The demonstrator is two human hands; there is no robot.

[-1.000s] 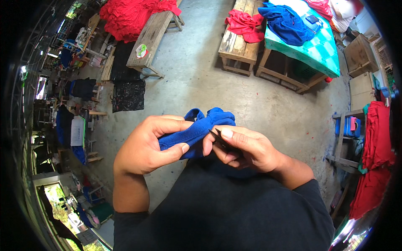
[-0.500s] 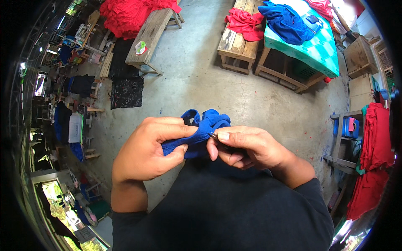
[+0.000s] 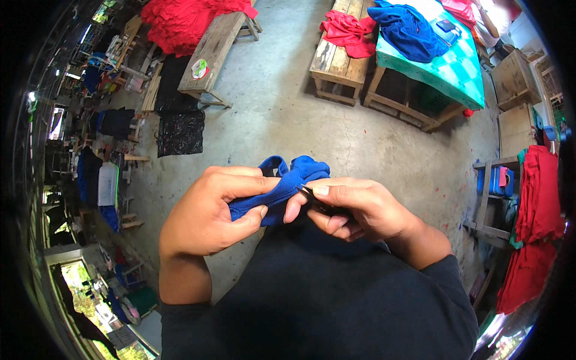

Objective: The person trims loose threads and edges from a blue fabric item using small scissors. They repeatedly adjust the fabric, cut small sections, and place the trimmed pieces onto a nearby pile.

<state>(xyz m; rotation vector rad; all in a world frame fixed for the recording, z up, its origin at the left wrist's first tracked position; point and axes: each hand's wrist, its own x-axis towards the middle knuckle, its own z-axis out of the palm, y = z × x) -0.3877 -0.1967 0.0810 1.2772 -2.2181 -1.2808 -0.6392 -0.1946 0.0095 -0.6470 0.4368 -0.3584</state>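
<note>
The right hand has its lead finger farther toward nine o'clock, more dark tool showing than half a second ago.

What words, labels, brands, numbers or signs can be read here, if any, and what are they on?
No text is readable.
Blue cloth in the left hand: no lettering shows.
Dark tool in the right hand: no lettering shows.
Green-and-white packet on the wooden bench: any print is too small.
Pale box at left: any marking is too blurred.
</note>
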